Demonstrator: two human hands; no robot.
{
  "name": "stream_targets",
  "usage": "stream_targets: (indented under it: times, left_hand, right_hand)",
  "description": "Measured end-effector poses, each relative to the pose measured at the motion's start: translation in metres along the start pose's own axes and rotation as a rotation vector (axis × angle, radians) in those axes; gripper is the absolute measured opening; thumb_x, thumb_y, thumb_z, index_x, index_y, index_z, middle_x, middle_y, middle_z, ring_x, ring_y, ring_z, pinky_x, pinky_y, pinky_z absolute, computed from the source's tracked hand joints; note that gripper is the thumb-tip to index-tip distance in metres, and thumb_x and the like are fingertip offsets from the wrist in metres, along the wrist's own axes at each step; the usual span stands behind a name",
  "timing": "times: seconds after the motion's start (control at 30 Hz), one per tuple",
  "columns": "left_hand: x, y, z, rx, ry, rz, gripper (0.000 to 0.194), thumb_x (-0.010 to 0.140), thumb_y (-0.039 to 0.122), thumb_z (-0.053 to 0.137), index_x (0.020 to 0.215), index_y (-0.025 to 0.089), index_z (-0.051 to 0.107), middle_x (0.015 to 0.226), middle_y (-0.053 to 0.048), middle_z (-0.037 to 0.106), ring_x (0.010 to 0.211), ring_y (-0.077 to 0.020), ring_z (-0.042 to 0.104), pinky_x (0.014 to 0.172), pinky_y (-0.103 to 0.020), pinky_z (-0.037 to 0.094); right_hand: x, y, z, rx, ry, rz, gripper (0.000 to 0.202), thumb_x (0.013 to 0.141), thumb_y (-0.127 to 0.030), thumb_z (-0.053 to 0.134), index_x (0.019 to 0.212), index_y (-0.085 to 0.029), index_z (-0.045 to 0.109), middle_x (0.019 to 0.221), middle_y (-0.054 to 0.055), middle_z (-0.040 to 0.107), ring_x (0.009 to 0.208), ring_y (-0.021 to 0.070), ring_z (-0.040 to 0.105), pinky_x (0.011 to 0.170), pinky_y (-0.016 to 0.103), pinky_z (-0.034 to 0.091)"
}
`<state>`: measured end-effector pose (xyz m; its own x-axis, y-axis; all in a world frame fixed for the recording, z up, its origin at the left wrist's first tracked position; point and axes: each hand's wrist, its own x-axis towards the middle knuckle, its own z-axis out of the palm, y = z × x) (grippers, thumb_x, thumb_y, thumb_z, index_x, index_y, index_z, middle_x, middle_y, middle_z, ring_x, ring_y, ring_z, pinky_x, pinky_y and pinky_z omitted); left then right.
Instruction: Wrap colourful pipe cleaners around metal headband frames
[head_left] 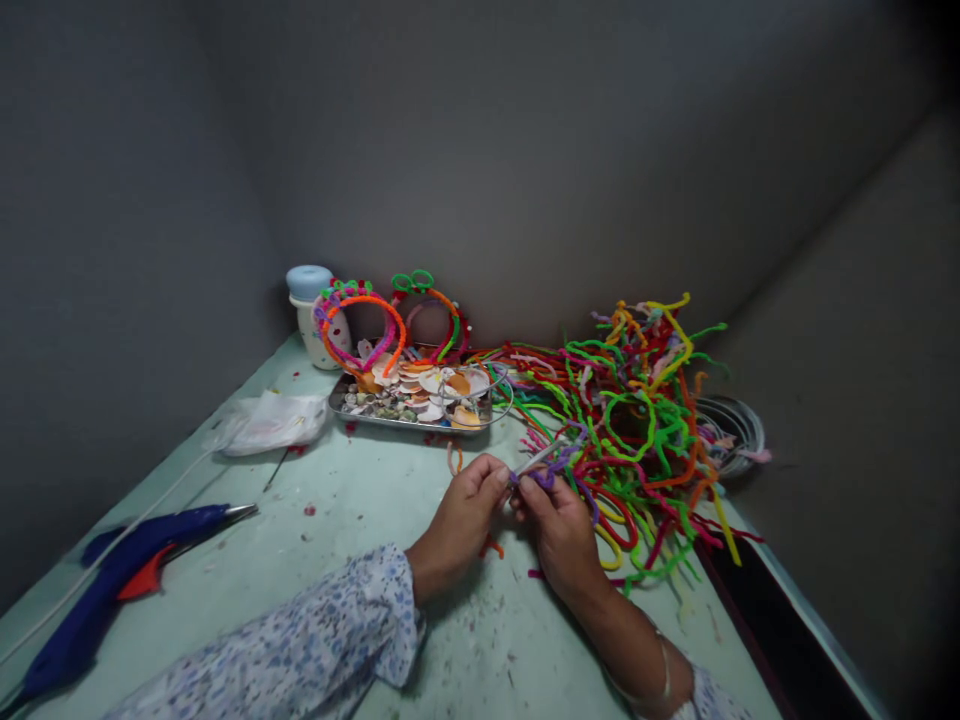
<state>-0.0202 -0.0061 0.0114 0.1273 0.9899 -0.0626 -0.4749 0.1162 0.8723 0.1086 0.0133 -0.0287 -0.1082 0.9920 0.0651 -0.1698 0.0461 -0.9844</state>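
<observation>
My left hand (pixel 472 503) and my right hand (pixel 557 527) meet near the middle of the table, fingertips pinched close together. Between them runs a purple pipe cleaner (pixel 553 470), its near part gripped by both hands and its far part bent into curls. A pale, slim shape (pixel 541 456) shows just behind the fingers; its kind is unclear. Right of my hands lies a tangled heap of coloured pipe cleaners (pixel 630 430). Short orange pieces lie by the left hand.
A metal tray (pixel 409 425) of shells stands behind, with headbands (pixel 364 330) wrapped in pipe cleaners on it. At left lie a blue glue gun (pixel 127 570) with its cord and a plastic packet (pixel 274 422). A blue-lidded jar (pixel 309 300) stands at the back; a wire coil (pixel 750 437) sits at right.
</observation>
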Motion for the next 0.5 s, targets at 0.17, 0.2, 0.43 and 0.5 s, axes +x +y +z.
stream_targets:
  times: [0.17, 0.2, 0.43, 0.5]
  left_hand:
    - [0.0008, -0.0009, -0.0003, -0.073, -0.026, -0.025, 0.030, 0.082, 0.043, 0.064, 0.075, 0.017, 0.050, 0.066, 0.003, 0.049, 0.060, -0.0087, 0.048, 0.060, -0.021, 0.042]
    - [0.0008, -0.0013, -0.0007, -0.075, -0.020, -0.026, 0.029, 0.083, 0.043, 0.064, 0.078, 0.017, 0.051, 0.066, 0.004, 0.048, 0.060, -0.0090, 0.049, 0.061, -0.021, 0.042]
    - [0.0001, -0.0003, -0.0024, 0.047, 0.022, 0.043, 0.025, 0.087, 0.040, 0.059, 0.080, 0.018, 0.048, 0.065, 0.005, 0.047, 0.059, -0.0084, 0.046, 0.060, -0.020, 0.039]
    - [0.0002, 0.0004, -0.0024, 0.072, 0.032, 0.045, 0.027, 0.085, 0.040, 0.061, 0.077, 0.018, 0.048, 0.063, 0.005, 0.046, 0.057, -0.0080, 0.044, 0.057, -0.020, 0.037]
  right_hand:
    - [0.0014, -0.0010, 0.0000, 0.057, -0.020, 0.009, 0.021, 0.085, -0.041, 0.066, 0.084, -0.020, 0.065, 0.072, -0.001, 0.063, 0.064, 0.0139, 0.053, 0.061, 0.026, 0.043]
    - [0.0014, -0.0014, 0.0001, 0.061, -0.020, 0.014, 0.021, 0.084, -0.041, 0.066, 0.084, -0.019, 0.065, 0.072, 0.000, 0.063, 0.064, 0.0139, 0.053, 0.060, 0.026, 0.043]
    - [0.0006, -0.0026, 0.0019, 0.028, 0.008, 0.003, 0.024, 0.083, -0.042, 0.068, 0.081, -0.018, 0.064, 0.067, -0.001, 0.060, 0.060, 0.0134, 0.050, 0.058, 0.026, 0.042]
    - [0.0001, -0.0024, 0.0021, 0.013, 0.020, 0.000, 0.025, 0.082, -0.043, 0.068, 0.081, -0.018, 0.064, 0.066, -0.001, 0.059, 0.060, 0.0136, 0.050, 0.058, 0.026, 0.042]
